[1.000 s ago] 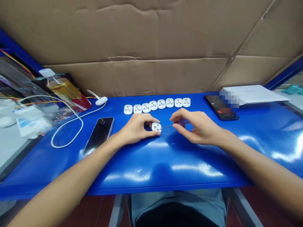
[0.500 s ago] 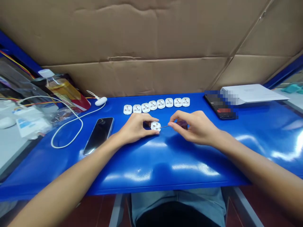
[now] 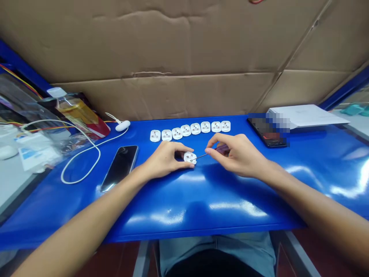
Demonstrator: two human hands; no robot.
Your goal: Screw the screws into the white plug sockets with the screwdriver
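Between thumb and fingers, my left hand (image 3: 167, 159) grips a small white plug part (image 3: 189, 157) with metal pieces in its face. My right hand (image 3: 235, 154) is closed round the dark reddish handle of a screwdriver (image 3: 222, 149). The thin shaft points left, and its tip is at the lower part of the held plug part. Behind my hands, several similar white parts (image 3: 195, 128) lie in a slightly curved row on the blue table (image 3: 184, 200).
On the left are a phone (image 3: 120, 165), a white cable (image 3: 99, 156), a bottle (image 3: 77, 111) and a white device (image 3: 37, 152). At the right, a dark phone (image 3: 266, 134) lies beside a white box (image 3: 311, 115). Cardboard (image 3: 190, 50) stands behind the table.
The held plug part has tilted slightly, and the screwdriver now slants more, its tip lower on the part. Both hands keep their holds. The camera view has shifted a little.
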